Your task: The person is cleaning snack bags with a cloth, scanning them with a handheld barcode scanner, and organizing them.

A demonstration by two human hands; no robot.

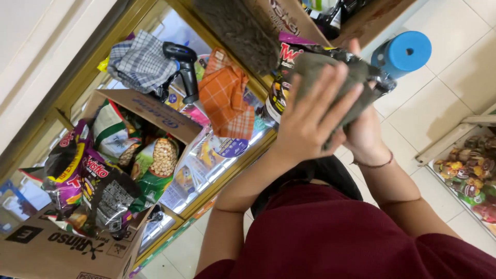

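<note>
Left hand (pixel 312 116) presses a grey-green cloth (pixel 330 70) flat onto a dark snack packet (pixel 289 77) at upper centre of frame, right hand (pixel 364 134) clamped underneath as support, apparently wiping it; cardboard box (pixel 62 248) of snack bags lower left.

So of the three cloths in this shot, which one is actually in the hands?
The grey-green cloth, pressed by the left hand against the dark snack packet. The blue checked cloth and orange checked cloth lie untouched on the freezer lid.
</note>
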